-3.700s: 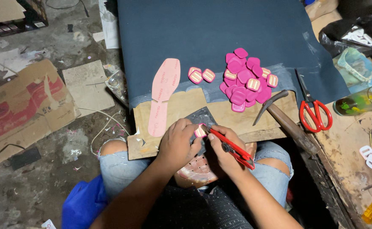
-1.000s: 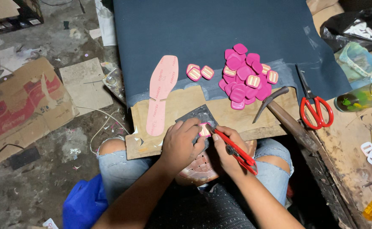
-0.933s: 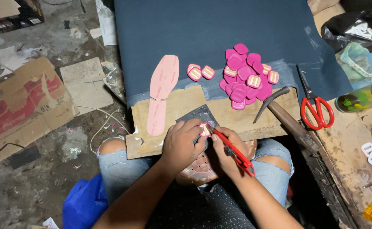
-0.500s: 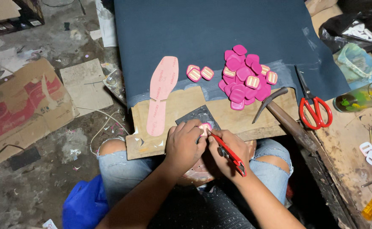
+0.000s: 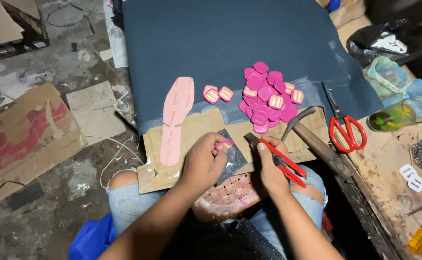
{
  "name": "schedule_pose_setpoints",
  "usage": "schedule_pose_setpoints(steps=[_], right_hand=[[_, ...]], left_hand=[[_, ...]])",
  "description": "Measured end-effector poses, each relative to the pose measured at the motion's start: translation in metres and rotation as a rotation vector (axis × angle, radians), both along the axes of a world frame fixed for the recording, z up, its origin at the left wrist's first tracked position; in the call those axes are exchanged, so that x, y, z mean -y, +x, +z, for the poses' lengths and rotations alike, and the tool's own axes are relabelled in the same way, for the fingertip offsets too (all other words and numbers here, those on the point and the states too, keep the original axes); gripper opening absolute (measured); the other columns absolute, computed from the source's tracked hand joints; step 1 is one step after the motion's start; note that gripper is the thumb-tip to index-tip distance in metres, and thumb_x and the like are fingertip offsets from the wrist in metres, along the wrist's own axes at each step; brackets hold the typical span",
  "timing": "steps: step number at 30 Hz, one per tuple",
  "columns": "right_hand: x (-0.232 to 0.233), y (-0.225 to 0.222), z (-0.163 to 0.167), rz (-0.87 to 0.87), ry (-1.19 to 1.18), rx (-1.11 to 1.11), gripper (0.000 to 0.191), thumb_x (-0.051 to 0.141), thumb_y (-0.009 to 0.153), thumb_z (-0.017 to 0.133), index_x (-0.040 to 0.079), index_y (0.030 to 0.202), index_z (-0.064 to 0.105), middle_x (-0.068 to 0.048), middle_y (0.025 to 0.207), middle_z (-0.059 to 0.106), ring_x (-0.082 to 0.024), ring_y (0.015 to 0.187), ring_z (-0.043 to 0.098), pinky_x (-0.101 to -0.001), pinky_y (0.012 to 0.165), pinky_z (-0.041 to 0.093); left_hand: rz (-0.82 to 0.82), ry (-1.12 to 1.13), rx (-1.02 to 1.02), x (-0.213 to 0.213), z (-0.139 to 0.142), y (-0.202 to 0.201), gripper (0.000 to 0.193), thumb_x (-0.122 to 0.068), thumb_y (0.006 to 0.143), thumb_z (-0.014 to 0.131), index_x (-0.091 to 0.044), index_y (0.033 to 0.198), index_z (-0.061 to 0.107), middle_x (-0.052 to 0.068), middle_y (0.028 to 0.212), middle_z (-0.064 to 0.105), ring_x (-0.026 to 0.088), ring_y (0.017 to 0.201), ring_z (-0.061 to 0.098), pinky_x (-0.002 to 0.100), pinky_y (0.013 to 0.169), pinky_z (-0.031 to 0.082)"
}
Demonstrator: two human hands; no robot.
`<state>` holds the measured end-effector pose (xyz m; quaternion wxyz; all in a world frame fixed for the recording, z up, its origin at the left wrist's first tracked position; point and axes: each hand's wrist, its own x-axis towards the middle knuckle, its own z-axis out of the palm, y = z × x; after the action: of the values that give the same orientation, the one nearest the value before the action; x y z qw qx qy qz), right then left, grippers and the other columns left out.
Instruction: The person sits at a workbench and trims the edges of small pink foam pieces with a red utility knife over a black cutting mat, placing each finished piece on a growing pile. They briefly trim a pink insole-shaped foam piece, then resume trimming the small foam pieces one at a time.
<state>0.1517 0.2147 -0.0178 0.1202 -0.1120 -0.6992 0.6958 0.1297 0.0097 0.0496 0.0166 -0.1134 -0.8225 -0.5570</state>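
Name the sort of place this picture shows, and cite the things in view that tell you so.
Probably a small shoemaking or sandal workshop, worked from the floor. A pink insole cut-out lies on a dark sheet beside a heap of pink buckle pieces, with red scissors and a hammer close by.

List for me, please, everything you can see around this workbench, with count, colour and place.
pink buckle piece: one, pink, pinched in the left hand
pliers: one, red handles, in the right hand
buckle pile: many, pink, on the dark sheet
loose buckles: two, pink, left of the pile
dark sheet: one, dark blue, over the board
insole: one, pale pink, left side of the board
hammer: one, metal head, wooden handle, right of the hands
scissors: one, red handles, right
glass: one, clear, far right
left hand: holding the piece
right hand: gripping the pliers
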Motion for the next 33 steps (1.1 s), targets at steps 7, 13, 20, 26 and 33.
schedule_pose_setpoints(steps=[7, 13, 20, 26, 33], right_hand=[[-0.005, -0.006, -0.014, 0.026, -0.233, -0.001, 0.027, 0.013, 0.104, 0.052, -0.003, 0.126, 0.049, -0.017, 0.113, 0.068, -0.021, 0.104, 0.069, -0.0355, 0.099, 0.055], [-0.007, -0.008, -0.021, 0.024, -0.297, 0.009, 0.028, 0.013, 0.103, 0.053, -0.003, 0.126, 0.049, -0.017, 0.112, 0.067, -0.022, 0.104, 0.069, -0.0362, 0.098, 0.055], [-0.007, -0.005, -0.02, 0.031, -0.225, 0.001, 0.029, 0.012, 0.102, 0.054, -0.003, 0.127, 0.051, -0.015, 0.112, 0.068, -0.02, 0.105, 0.069, -0.0347, 0.099, 0.053], [-0.008, 0.001, -0.018, 0.02, -0.076, 0.009, 0.027, 0.011, 0.1, 0.057, -0.002, 0.124, 0.055, -0.013, 0.11, 0.07, -0.016, 0.103, 0.066, -0.0315, 0.096, 0.052], [-0.018, 0.005, -0.019, 0.053, -0.014, -0.022, 0.025, 0.012, 0.1, 0.058, 0.0, 0.123, 0.059, -0.01, 0.11, 0.068, -0.015, 0.102, 0.064, -0.0304, 0.095, 0.05]], left_hand=[[0.197, -0.036, -0.042, -0.02, 0.008, -0.104, 0.044, -0.015, 0.084, 0.074, -0.001, 0.121, 0.055, 0.011, 0.097, 0.067, 0.026, 0.08, 0.068, 0.04, 0.073, 0.054], [-0.101, -0.299, -0.352, -0.059, 0.003, -0.109, 0.019, -0.009, 0.084, 0.073, -0.007, 0.103, 0.072, 0.012, 0.104, 0.065, 0.035, 0.105, 0.062, 0.047, 0.09, 0.051], [-0.283, -0.442, -0.41, -0.081, 0.0, -0.108, 0.028, -0.007, 0.073, 0.072, -0.011, 0.1, 0.075, 0.01, 0.105, 0.061, 0.032, 0.107, 0.058, 0.048, 0.09, 0.046], [-0.26, -0.302, -0.33, -0.069, 0.003, -0.104, 0.017, -0.008, 0.076, 0.074, -0.005, 0.091, 0.067, 0.012, 0.097, 0.064, 0.034, 0.098, 0.062, 0.045, 0.084, 0.05], [-0.11, -0.154, -0.272, -0.022, 0.009, -0.065, 0.011, -0.002, 0.084, 0.065, -0.003, 0.095, 0.062, 0.014, 0.09, 0.065, 0.035, 0.086, 0.067, 0.044, 0.075, 0.053]])
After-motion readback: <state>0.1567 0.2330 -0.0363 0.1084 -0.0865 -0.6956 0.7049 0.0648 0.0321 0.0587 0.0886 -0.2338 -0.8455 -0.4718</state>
